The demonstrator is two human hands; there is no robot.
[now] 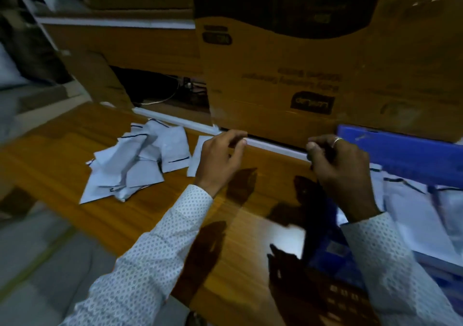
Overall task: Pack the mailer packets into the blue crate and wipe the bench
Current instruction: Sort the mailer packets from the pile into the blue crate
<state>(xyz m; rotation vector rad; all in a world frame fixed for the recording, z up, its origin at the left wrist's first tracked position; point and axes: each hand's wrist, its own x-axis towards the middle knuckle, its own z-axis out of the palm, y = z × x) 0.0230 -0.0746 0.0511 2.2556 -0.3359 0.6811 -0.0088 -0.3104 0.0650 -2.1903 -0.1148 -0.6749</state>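
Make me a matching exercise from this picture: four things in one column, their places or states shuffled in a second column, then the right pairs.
Things
1. pile of mailer packets
2. blue crate
3. large cardboard box
4. left hand

Places or states
A. stands at the back of the bench, printing upside down
B. at the right edge of the bench, packets inside
C. fingers curled, raised above the bench
D. lies loose on the left of the wooden bench

Pairs: 1-D, 2-B, 3-A, 4-C

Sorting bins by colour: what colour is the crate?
Blue, the crate in the head view.
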